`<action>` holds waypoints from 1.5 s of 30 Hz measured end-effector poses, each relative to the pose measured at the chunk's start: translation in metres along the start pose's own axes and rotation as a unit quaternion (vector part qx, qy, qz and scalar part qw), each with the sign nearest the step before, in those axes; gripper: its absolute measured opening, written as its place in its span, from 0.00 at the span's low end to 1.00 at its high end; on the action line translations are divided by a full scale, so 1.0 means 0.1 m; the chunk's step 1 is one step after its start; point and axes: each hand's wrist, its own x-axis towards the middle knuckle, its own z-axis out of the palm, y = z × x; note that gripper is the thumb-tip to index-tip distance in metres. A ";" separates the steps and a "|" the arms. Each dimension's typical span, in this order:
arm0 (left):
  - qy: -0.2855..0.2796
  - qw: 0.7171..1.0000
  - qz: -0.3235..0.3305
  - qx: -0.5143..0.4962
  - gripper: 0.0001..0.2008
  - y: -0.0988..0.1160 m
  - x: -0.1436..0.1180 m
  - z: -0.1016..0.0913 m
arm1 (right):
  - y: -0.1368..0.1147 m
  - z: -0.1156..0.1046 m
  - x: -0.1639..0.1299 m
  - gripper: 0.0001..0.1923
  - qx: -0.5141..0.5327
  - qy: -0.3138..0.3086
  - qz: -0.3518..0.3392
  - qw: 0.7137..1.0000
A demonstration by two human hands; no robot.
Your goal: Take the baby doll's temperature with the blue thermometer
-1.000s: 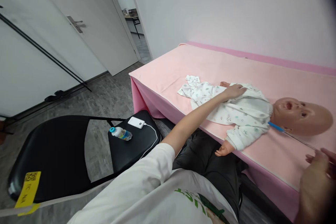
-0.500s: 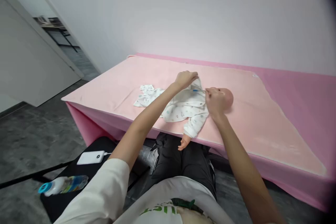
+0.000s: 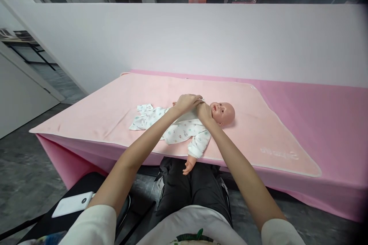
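A baby doll (image 3: 227, 113) lies on its back on the pink mat, its head to the right and its face turned up. It wears a white printed baby shirt (image 3: 179, 132), and its near arm (image 3: 189, 162) hangs over the table edge. Over the doll's upper chest, my left hand (image 3: 188, 102) is closed at the far edge of the shirt, fingertips against my right hand. Beside the doll's chin, my right hand (image 3: 203, 110) has curled fingers. The thin blue-ended stick seen earlier is hidden now, and what lies between the fingers cannot be made out.
The pink mat (image 3: 258, 141) covers much of the table, over a darker pink cloth (image 3: 330, 122). A white wall (image 3: 201, 42) rises behind. At lower left, a white power bank (image 3: 71, 203) rests on a black chair (image 3: 89, 183).
My right hand has moved left from the doll's face to its upper chest, meeting my left hand. The blue-ended stick has gone out of sight. The view has tilted up.
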 end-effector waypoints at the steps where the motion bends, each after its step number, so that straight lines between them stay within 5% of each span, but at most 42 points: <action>1: 0.004 1.000 -0.004 -0.015 0.17 -0.02 -0.02 0.01 | 0.02 0.00 -0.03 0.15 -0.002 0.015 0.000 1.000; 8: -0.003 0.999 0.015 -0.032 0.15 -0.05 -0.12 0.16 | 0.16 -0.10 -0.11 0.17 -0.022 0.190 -0.043 0.981; 15: 0.001 0.999 -0.043 0.020 0.21 -0.42 -0.32 0.10 | 0.43 -0.25 -0.22 0.14 -0.100 0.195 -0.181 0.959; 17: -0.041 0.997 -0.060 -0.007 0.20 -0.60 -0.41 -0.01 | 0.51 -0.22 -0.33 0.13 -0.115 0.200 -0.215 0.949; 21: -0.237 0.963 -0.047 -0.117 0.19 -0.78 -0.53 -0.21 | 0.61 -0.05 -0.55 0.13 -0.130 0.195 -0.249 0.940; 23: -0.267 0.949 -0.039 -0.162 0.20 -0.78 -0.48 -0.24 | 0.65 0.04 -0.61 0.15 -0.106 0.215 -0.231 0.943; 26: -0.149 0.967 -0.038 -0.205 0.18 -0.72 -0.28 -0.09 | 0.71 0.10 -0.58 0.16 -0.040 0.289 -0.160 0.943; 29: 0.011 0.982 -0.106 -0.153 0.21 -0.65 -0.04 0.27 | 0.83 0.08 -0.45 0.15 0.025 0.367 -0.067 0.927; 35: -0.015 0.979 -0.177 -0.100 0.19 -0.64 0.15 0.92 | 1.18 0.01 -0.24 0.19 0.129 0.371 -0.003 0.920; 45: -0.038 0.960 -0.257 -0.107 0.23 -0.88 0.19 1.08 | 1.60 -0.12 0.03 0.15 0.432 0.212 0.094 0.871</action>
